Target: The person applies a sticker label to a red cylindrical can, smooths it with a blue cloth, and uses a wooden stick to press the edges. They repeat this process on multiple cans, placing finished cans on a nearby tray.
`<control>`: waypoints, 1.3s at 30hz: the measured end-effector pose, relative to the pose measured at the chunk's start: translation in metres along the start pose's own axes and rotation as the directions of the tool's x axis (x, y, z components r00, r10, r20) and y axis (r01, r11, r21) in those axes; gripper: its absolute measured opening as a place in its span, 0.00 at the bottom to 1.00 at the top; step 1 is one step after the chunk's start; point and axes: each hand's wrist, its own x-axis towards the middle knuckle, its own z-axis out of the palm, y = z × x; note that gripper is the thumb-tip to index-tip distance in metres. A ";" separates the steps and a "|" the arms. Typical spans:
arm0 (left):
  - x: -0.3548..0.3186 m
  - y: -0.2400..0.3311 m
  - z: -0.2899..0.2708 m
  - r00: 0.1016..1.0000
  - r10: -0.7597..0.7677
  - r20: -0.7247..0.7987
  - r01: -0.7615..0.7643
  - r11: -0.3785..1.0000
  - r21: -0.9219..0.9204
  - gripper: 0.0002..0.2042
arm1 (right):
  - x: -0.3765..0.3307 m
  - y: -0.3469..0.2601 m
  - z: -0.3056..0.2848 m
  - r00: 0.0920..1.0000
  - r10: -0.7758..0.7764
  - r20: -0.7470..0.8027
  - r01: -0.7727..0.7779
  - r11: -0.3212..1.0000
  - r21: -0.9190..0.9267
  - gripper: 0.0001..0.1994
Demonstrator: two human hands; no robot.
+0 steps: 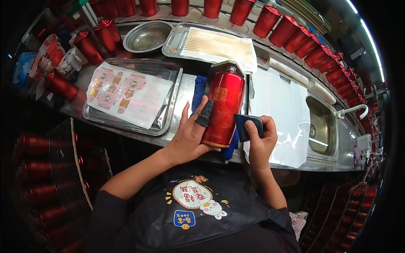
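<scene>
A glossy red bottle point(222, 110) with gold markings lies tilted in front of me, its silvery neck pointing away. My left hand point(190, 133) grips its left side and lower end, with a black wrap point(204, 113) around one finger. Beside the bottle's lower right side, my right hand point(260, 141) pinches a dark, flat, squarish pad point(244, 126); its edge comes close to the bottle, and I cannot tell whether they touch. A blue cloth point(198, 93) shows beside and below the bottle. Behind its neck is a dark angular support point(230, 66), mostly hidden.
On the left, a metal tray point(172, 99) carries a sheet of pink and gold decals point(120, 92). Farther back are a round metal bowl point(147, 37) and another tray with a striped sheet point(219, 44). White sheets point(278, 114), a sink point(322, 130) and several red bottles point(266, 21) surround the work area.
</scene>
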 end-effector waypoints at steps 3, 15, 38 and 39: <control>-0.003 -0.001 -0.002 1.000 -0.026 0.013 0.026 0.998 -0.048 0.56 | -0.014 -0.009 0.004 0.979 -0.115 0.168 0.135 0.985 -0.109 0.10; 0.039 0.000 -0.040 0.908 -0.229 -0.350 0.083 0.919 -0.386 0.22 | 0.018 0.006 -0.022 0.997 -0.072 -0.017 0.072 0.996 0.042 0.09; 0.164 -0.040 -0.005 0.851 -0.522 0.047 0.478 0.736 -0.479 0.34 | -0.006 0.006 0.006 0.895 -0.234 0.379 0.411 0.762 -0.500 0.43; 0.160 -0.040 -0.010 0.858 -0.512 0.044 0.465 0.736 -0.492 0.33 | -0.015 -0.005 0.012 0.921 -0.199 0.336 0.359 0.771 -0.527 0.44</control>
